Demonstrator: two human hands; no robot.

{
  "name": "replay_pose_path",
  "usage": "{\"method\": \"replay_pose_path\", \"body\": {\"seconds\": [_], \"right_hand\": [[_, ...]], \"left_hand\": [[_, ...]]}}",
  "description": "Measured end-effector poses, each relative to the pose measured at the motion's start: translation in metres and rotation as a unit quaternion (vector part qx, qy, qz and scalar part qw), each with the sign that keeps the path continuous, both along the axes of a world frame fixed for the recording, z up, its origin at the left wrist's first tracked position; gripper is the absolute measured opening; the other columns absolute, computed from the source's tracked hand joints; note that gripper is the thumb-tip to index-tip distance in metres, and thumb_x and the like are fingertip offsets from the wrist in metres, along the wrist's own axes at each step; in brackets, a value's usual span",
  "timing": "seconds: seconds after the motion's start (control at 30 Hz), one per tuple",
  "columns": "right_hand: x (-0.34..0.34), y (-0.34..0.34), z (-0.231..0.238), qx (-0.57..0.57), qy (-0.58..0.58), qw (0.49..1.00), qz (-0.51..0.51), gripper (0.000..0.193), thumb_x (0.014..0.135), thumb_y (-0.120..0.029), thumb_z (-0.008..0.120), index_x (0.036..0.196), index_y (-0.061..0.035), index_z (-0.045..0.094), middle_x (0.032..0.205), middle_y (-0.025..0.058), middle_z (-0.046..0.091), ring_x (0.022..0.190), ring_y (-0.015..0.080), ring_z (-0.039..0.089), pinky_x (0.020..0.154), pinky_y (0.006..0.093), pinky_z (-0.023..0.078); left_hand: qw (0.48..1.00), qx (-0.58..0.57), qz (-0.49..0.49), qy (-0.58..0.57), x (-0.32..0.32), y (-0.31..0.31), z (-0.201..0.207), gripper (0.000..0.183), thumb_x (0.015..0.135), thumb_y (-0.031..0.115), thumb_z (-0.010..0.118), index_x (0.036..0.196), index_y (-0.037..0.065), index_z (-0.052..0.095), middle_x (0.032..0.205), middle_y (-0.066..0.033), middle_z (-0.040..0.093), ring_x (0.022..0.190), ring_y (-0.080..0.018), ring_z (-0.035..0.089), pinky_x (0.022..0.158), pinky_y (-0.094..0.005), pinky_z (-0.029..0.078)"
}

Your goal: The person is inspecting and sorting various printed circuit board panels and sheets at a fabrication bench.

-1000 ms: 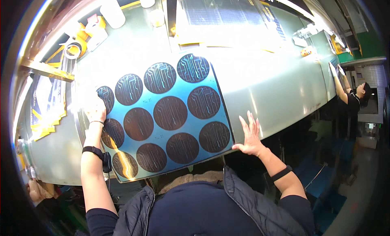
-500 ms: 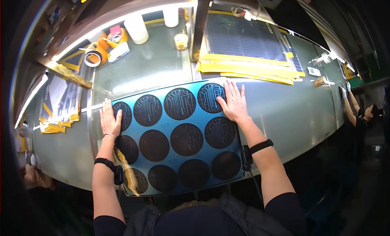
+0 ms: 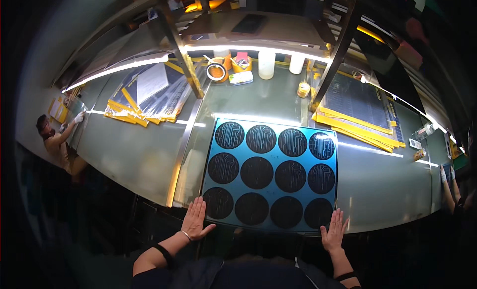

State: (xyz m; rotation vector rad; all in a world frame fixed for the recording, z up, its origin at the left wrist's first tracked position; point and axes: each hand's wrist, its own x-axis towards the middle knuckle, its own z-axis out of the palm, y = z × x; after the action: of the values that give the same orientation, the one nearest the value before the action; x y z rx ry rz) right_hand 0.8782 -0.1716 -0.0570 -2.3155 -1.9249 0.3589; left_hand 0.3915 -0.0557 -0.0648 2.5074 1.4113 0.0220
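Note:
A blue rectangular sheet (image 3: 256, 177) lies flat on the pale table in front of me. It bears rows of dark circles, several of them showing fine line patterns. At its near left corner rests my left hand (image 3: 195, 220), fingers stretched out, with a bracelet on the wrist. Against the near right corner is my right hand (image 3: 335, 233), its fingers straight and the thumb apart. Neither hand grasps anything. Whether the palms press on the sheet's edges or just lie beside them, I cannot tell.
Behind the sheet stand orange tape rolls (image 3: 217, 70), white bottles (image 3: 266, 65) and a small yellow jar (image 3: 303, 89). Yellow-edged film sheets (image 3: 149, 97) lie left, more film sheets (image 3: 355, 105) right. Metal posts (image 3: 340, 53) rise from the table. A person (image 3: 58, 140) works at far left.
Both hands have moved from the sheet's far corners to its near ones. My view has shifted, so the sheet appears further from me and to the right.

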Motion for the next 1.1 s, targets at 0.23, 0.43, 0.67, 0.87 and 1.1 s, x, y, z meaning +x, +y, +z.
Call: {"method": "replay_pose_path", "body": {"seconds": [0.23, 0.43, 0.67, 0.87, 1.1], "right_hand": [[-0.022, -0.012, 0.007, -0.032, -0.047, 0.998, -0.008, 0.075, 0.088, -0.051, 0.035, 0.137, 0.0032, 0.017, 0.146, 0.0154, 0.014, 0.137, 0.0282, 0.007, 0.106, 0.0523, -0.009], [-0.037, -0.106, 0.026, -0.026, -0.024, 0.993, 0.111, 0.102, 0.059, -0.054, 0.072, 0.135, -0.0024, 0.028, 0.139, 0.0198, 0.021, 0.129, 0.0371, 0.019, 0.106, 0.0533, 0.009], [-0.027, -0.076, -0.002, 0.181, -0.071, 0.971, 0.137, 0.068, 0.068, -0.005, 0.063, 0.129, -0.027, 0.043, 0.13, 0.0116, 0.035, 0.12, 0.0273, 0.037, 0.101, 0.0439, 0.03], [-0.005, -0.026, 0.013, 0.309, -0.049, 0.934, 0.173, 0.054, 0.078, 0.004, 0.049, 0.124, -0.0231, 0.05, 0.124, 0.0094, 0.046, 0.115, 0.0256, 0.048, 0.1, 0.0407, 0.036], [-0.013, 0.044, 0.107, 0.405, 0.456, 0.757, 0.233, 0.022, 0.08, -0.008, 0.058, 0.097, 0.0036, 0.064, 0.104, 0.0176, 0.062, 0.105, 0.0275, 0.058, 0.101, 0.0406, 0.035]], "left_hand": [[0.998, 0.041, -0.039, -0.027, -0.013, 0.01, 0.01, 0.107, 0.06, 0.044, 0.069, 0.136, -0.007, 0.014, 0.142, -0.0248, 0.016, 0.134, -0.0359, 0.016, 0.11, -0.0407, 0.012], [0.994, 0.038, -0.095, -0.035, -0.032, 0.005, 0.013, 0.094, 0.057, 0.03, 0.07, 0.132, -0.005, 0.026, 0.14, -0.024, 0.023, 0.132, -0.0363, 0.022, 0.109, -0.0426, 0.016], [0.903, 0.232, -0.353, -0.078, 0.04, -0.012, 0.011, 0.037, 0.079, 0.014, 0.048, 0.114, 0.007, 0.054, 0.12, -0.0141, 0.052, 0.115, -0.0279, 0.049, 0.097, -0.0457, 0.036], [0.867, 0.302, -0.386, -0.087, 0.031, 0.031, 0.08, 0.026, 0.078, 0.012, 0.053, 0.103, 0.007, 0.062, 0.108, -0.0121, 0.061, 0.1, -0.0254, 0.06, 0.085, -0.0396, 0.048], [0.872, 0.306, -0.333, -0.188, 0.054, 0.083, 0.301, 0.027, 0.061, -0.007, 0.052, 0.08, 0.01, 0.062, 0.08, -0.005, 0.066, 0.075, -0.0223, 0.065, 0.069, -0.0335, 0.052]]}}
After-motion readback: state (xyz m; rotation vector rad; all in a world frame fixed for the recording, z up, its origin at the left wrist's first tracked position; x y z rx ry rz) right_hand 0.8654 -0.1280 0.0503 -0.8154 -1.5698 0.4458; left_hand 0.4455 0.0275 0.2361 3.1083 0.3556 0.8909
